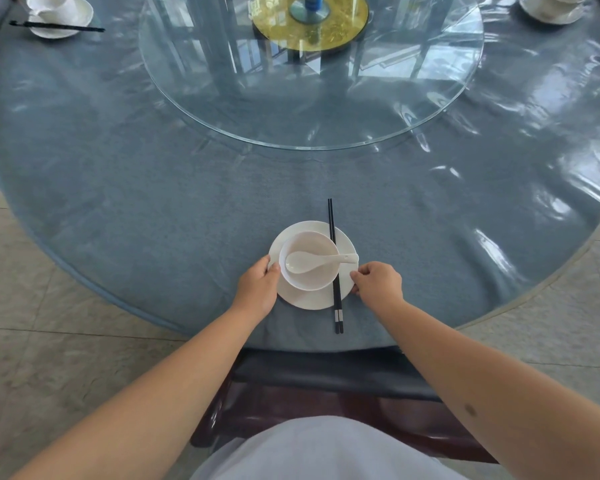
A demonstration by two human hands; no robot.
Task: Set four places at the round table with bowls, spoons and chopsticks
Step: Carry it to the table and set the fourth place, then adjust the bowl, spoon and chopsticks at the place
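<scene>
Left hand: I see my left hand (257, 289) gripping the left rim of the plate (309, 301), thumb on top, fingers curled under.
Right hand: my right hand (378, 282) pinches the plate's right rim, fingers curled round the edge.
Plate: white, flat on the round table (153, 209), close to the near edge in front of me.
Bowl: a white bowl (309, 282) sits on the plate, a little left of its middle.
Spoon: a white spoon (317, 261) lies in the bowl, handle resting over the right rim.
Chopsticks: a black pair (335, 265) lies across the plate's right side, just beside the bowl, ends overhanging toward me.
Far-left edge: another bowl on a plate (61, 15) with chopsticks.
Far-right edge: more white dishes (553, 6).
Centre: a glass turntable (309, 109).
</scene>
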